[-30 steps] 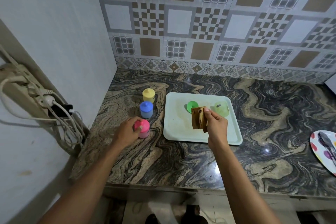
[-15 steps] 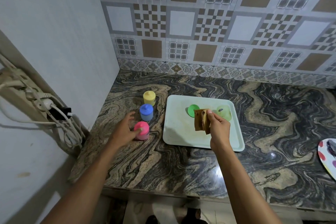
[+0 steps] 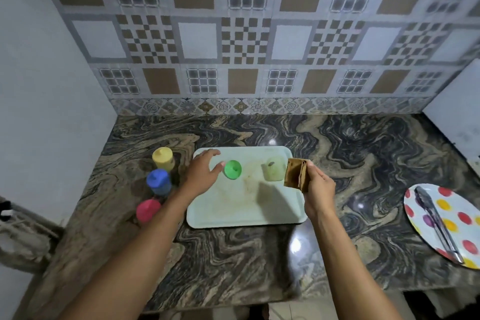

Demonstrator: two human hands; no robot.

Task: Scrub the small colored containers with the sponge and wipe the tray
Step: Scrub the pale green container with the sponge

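A pale tray [image 3: 233,215] lies on the marble counter with a green container [image 3: 232,169] and a pale yellow-green container [image 3: 273,172] standing on its far half. Left of the tray, a yellow container [image 3: 162,159], a blue container [image 3: 158,181] and a pink container [image 3: 148,210] stand in a row on the counter. My left hand [image 3: 201,174] hovers open over the tray's left part, fingertips just left of the green container. Over the tray's right edge, my right hand [image 3: 318,187] holds a folded brown sponge [image 3: 296,173] beside the pale container.
A spotted plate [image 3: 467,218] with metal tongs [image 3: 436,221] on it lies at the counter's right edge. A white wall bounds the counter on the left and a tiled wall at the back. A white board [image 3: 457,117] leans at the far right.
My left hand has let go of the pink container and moved right over the tray toward the green one. My right hand with the sponge has shifted right to the tray's edge.
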